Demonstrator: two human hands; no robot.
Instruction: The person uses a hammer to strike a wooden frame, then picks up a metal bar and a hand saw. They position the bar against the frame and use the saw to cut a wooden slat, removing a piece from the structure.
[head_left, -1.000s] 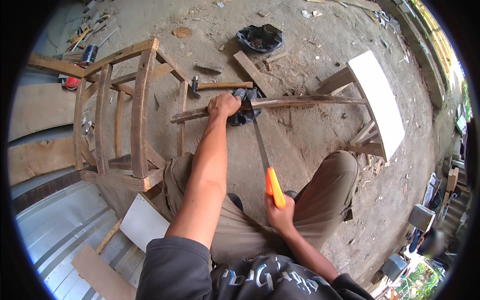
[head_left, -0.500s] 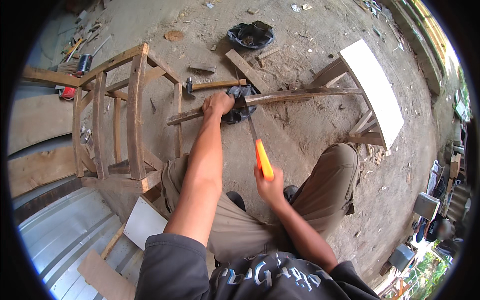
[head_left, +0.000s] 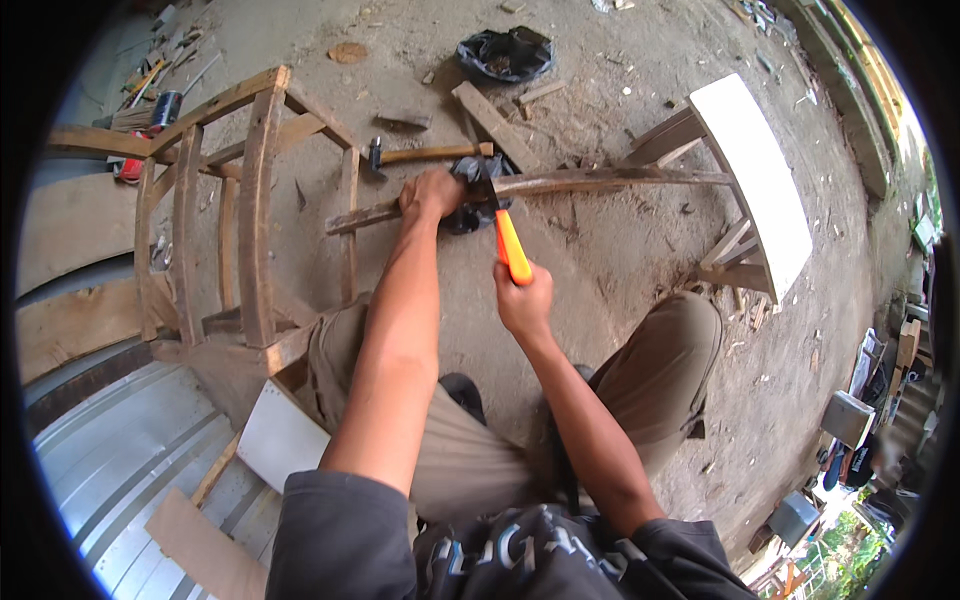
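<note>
My left hand (head_left: 432,192) is closed on a long wooden bar (head_left: 610,178), pressing it near the middle. The bar spans from a rung of the wooden frame (head_left: 262,215) at left to the white-topped stool (head_left: 755,185) at right. In my right hand (head_left: 524,297) is a hand saw (head_left: 512,248), gripped by its orange and yellow handle. Its dark blade lies across the bar, just right of my left hand. Beneath that spot a black plastic bag (head_left: 465,218) shows partly. A hammer (head_left: 430,153) with a wooden handle lies on the ground just beyond.
Past the hammer lie a loose plank (head_left: 495,125) and an open black bag (head_left: 505,55). A white board (head_left: 283,437) and metal sheeting (head_left: 130,440) are at my lower left. Wood scraps litter the dirt floor. A can (head_left: 165,110) stands at the far left.
My right hand has pushed the saw forward, away from me, so its handle is now close to the bar. My left hand keeps its hold on the bar.
</note>
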